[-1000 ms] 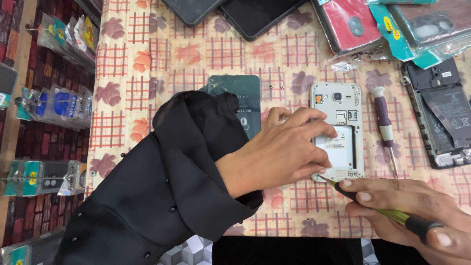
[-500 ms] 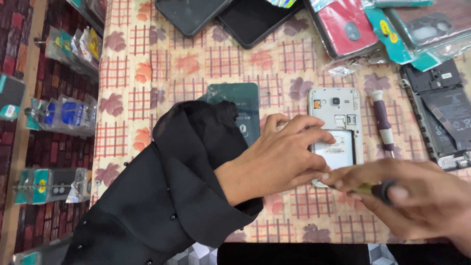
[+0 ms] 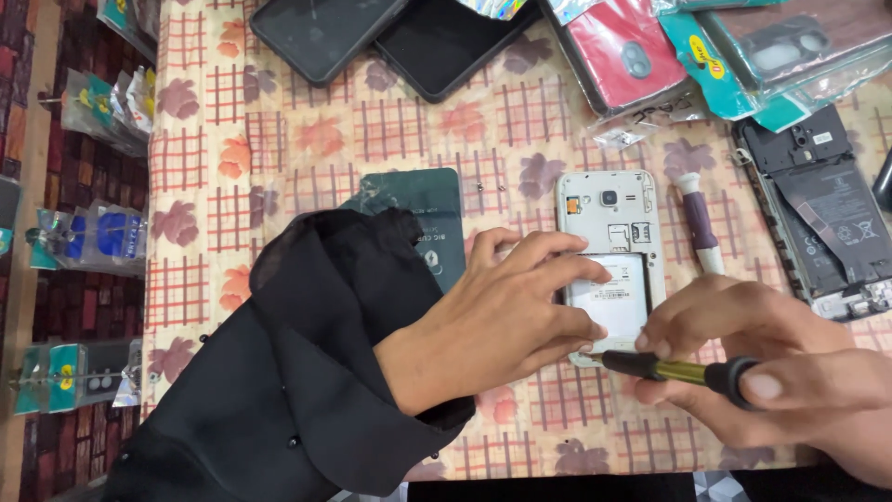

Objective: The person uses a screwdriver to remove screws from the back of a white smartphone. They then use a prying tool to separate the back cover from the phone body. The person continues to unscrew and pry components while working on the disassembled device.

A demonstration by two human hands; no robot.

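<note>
Opened white smartphone with its back cover off [image 3: 610,223] lying flat on the checked floral tablecloth [image 3: 307,130], roughly centre-right. Left hand [image 3: 511,316], coming out of a loose black sleeve [image 3: 297,372], resting on the phone's lower half, fingers spread and pressing down over the pale battery [image 3: 615,299]. Right hand [image 3: 771,372] pinching a thin screwdriver with a yellow shaft and black cap [image 3: 669,369], thumb on the cap end, tip touching the phone's bottom left corner. Just right of the phone, a second screwdriver with purple and white handle [image 3: 699,223] lying loose. Dark green back cover [image 3: 423,209] just left of the phone, partly under the sleeve. Further right, another stripped dark phone with exposed insides [image 3: 822,209]. Up top, two black phones face down [image 3: 390,37], a red case [image 3: 623,51] and some packaged covers in teal wrapping [image 3: 743,56].
</note>
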